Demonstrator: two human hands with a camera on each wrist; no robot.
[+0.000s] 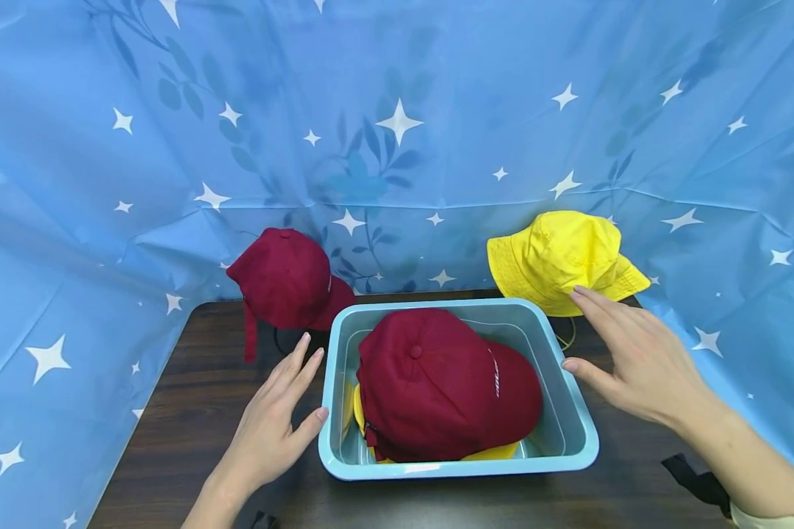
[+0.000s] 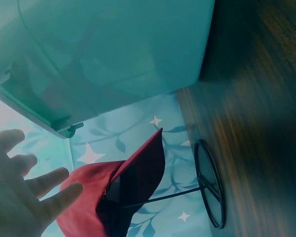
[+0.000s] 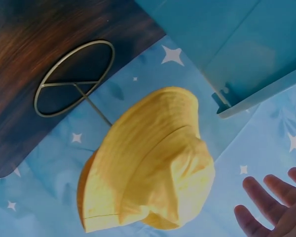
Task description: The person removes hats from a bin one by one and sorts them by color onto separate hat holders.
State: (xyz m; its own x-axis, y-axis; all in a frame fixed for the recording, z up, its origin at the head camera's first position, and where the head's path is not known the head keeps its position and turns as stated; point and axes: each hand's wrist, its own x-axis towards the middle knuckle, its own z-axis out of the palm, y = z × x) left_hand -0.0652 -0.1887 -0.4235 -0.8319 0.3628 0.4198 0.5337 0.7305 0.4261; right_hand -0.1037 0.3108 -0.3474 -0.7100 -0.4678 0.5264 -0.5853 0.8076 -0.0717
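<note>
A light blue plastic bin stands at the middle of the dark wooden table. Inside it lies a maroon baseball cap, brim to the right, over something yellow that is mostly hidden. My left hand is beside the bin's left wall, fingers straight, thumb tip at the rim. On the other side my right hand hovers by the right rim with fingers extended, holding nothing. Behind the left hand, another maroon cap hangs on a stand. Past the right fingertips sits a yellow bucket hat, also on a stand.
The left cap's black wire stand and the yellow hat's gold-coloured stand both have round bases on the table. A blue cloth with white stars hangs behind and around the table.
</note>
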